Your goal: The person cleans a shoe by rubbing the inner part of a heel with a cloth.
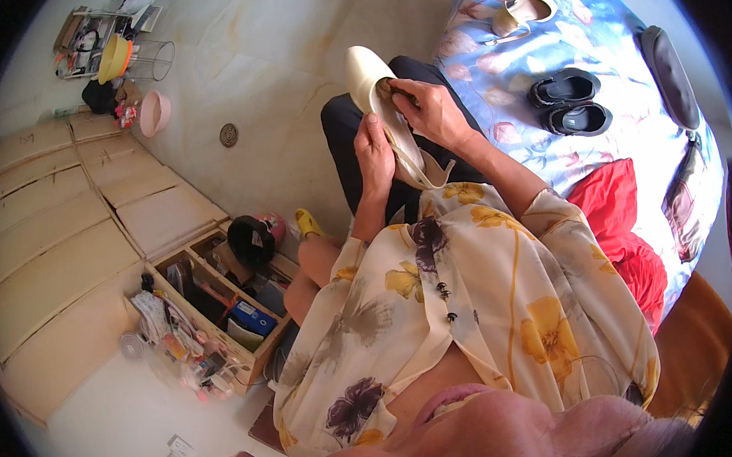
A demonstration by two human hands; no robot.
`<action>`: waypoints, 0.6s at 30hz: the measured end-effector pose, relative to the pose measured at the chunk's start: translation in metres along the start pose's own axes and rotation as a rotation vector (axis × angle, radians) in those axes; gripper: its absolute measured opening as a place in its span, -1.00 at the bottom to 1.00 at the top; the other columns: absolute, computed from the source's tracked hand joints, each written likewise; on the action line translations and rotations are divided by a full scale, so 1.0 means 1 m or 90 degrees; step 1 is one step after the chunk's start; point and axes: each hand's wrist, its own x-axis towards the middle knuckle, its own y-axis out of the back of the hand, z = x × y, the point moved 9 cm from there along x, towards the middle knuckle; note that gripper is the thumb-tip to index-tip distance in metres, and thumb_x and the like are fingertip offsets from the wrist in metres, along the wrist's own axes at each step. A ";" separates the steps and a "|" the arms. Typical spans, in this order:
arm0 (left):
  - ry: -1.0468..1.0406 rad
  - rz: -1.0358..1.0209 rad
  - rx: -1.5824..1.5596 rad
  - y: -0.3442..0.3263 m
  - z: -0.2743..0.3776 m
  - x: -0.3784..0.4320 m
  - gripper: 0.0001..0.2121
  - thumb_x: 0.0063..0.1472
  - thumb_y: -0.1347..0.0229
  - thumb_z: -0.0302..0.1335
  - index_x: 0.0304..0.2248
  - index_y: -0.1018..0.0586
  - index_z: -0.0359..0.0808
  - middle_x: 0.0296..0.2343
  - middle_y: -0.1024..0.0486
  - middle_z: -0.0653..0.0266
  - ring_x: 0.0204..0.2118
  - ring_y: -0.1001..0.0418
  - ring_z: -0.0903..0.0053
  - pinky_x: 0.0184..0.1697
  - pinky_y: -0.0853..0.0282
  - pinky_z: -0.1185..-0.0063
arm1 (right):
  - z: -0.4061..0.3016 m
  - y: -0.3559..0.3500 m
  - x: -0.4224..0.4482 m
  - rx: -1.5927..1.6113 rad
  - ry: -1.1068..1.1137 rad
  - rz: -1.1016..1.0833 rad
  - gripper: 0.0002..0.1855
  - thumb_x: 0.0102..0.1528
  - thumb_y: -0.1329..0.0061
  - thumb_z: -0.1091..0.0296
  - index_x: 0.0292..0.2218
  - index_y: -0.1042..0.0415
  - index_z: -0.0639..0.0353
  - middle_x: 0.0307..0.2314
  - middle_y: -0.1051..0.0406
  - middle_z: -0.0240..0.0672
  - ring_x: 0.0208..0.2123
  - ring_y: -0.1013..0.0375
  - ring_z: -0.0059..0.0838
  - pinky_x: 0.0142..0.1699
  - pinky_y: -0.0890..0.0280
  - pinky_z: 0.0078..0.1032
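A cream pointed-toe shoe with an ankle strap (365,70) is held over my lap, its toe pointing away from me. My left hand (374,147) grips the shoe's side, thumb on the rim of the opening. My right hand (429,110) is at the opening near the toe part, with its fingertips pinching the edge or something just inside; which one I cannot tell. A matching cream shoe (507,21) lies on the blue floral bedcover (495,91) to the right. Closer in on the bed sits a pair of black shoes (566,87).
Red cloth (617,215) and a dark elongated bag (668,76) lie on the bed. At the left, a wooden cabinet (50,245) adjoins open compartments (220,286) full of small items. A pink basin (155,113), a yellow basin (114,58) and a round drain (229,135) are farther off.
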 end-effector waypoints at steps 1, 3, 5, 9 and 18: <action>-0.019 0.016 -0.012 0.000 0.003 0.000 -0.56 0.49 0.15 -0.18 -0.17 -0.51 -0.49 -0.40 -0.49 0.24 -0.36 -0.34 0.58 -0.23 -0.33 0.56 | -0.002 -0.001 0.001 0.013 0.003 0.002 -0.71 0.17 0.02 0.41 -0.09 -0.49 0.32 -0.36 -0.51 0.10 -0.36 -0.55 0.03 -0.23 -0.43 -0.29; 0.030 0.001 -0.008 0.000 -0.005 0.002 -0.55 0.49 0.16 -0.17 -0.16 -0.51 -0.48 -0.38 -0.49 0.23 -0.35 -0.34 0.58 -0.22 -0.33 0.56 | -0.006 -0.002 0.002 0.038 0.008 0.007 -0.72 0.16 0.03 0.39 -0.11 -0.50 0.28 -0.40 -0.50 0.10 -0.36 -0.53 0.09 -0.25 -0.42 -0.24; 0.008 0.010 -0.059 -0.002 0.001 0.002 -0.56 0.49 0.16 -0.17 -0.17 -0.51 -0.47 -0.41 -0.47 0.25 -0.36 -0.33 0.59 -0.23 -0.33 0.57 | -0.006 -0.004 0.003 0.023 0.030 0.006 -0.73 0.16 0.03 0.40 -0.12 -0.52 0.28 -0.39 -0.50 0.10 -0.35 -0.53 0.09 -0.25 -0.43 -0.24; 0.001 -0.026 0.014 -0.002 -0.001 0.000 -0.55 0.50 0.18 -0.17 -0.17 -0.51 -0.47 -0.38 -0.50 0.26 -0.33 -0.37 0.59 -0.22 -0.34 0.57 | 0.002 0.003 0.005 0.031 0.013 0.022 -0.76 0.16 0.03 0.41 -0.16 -0.53 0.28 -0.39 -0.50 0.12 -0.35 -0.53 0.12 -0.24 -0.43 -0.23; 0.039 -0.007 -0.006 0.008 -0.008 0.002 -0.44 0.48 0.21 -0.10 -0.07 -0.52 -0.54 -0.18 -0.55 0.07 -0.15 -0.46 0.44 -0.05 -0.38 0.50 | 0.008 -0.001 -0.014 -0.010 0.023 -0.036 -0.70 0.15 0.02 0.43 -0.09 -0.52 0.30 -0.38 -0.53 0.09 -0.34 -0.56 0.04 -0.21 -0.44 -0.26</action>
